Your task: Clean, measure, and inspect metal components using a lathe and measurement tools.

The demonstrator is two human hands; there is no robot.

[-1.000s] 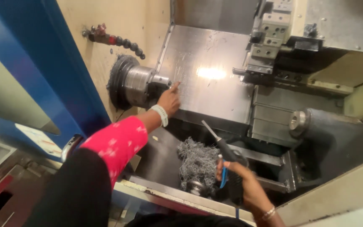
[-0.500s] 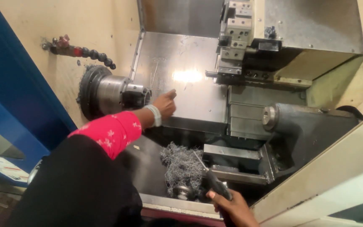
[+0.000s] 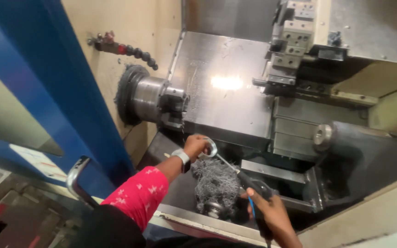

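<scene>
**Operator A:** What is shown of the enclosure?

**Operator B:** The interior of a lathe enclosure is shown, with grey steel panels at the rear and a blue sliding door (image 3: 47, 92) at the left. The chuck (image 3: 155, 98) is mounted on the left wall, and a tool turret (image 3: 295, 41) is seen at the upper right. A tangle of metal swarf (image 3: 217, 183) lies in the trough below.

**Operator A:** What has changed over the last second?

**Operator B:** The left hand (image 3: 196, 146), formerly raised at the chuck, has been lowered and drawn away from it. A metal ring (image 3: 211, 148) is now pinched in its grip, just above the swarf and well below the chuck jaws.

**Operator A:** What is indicated by that?

**Operator B:** It is judged that the part has been taken off the chuck, whose jaws now appear empty.

**Operator A:** And the right hand?

**Operator B:** The right hand (image 3: 272, 213) is closed around the black handle of an air gun (image 3: 253, 186). Its thin nozzle is directed at the ring and nearly touches it.
</scene>
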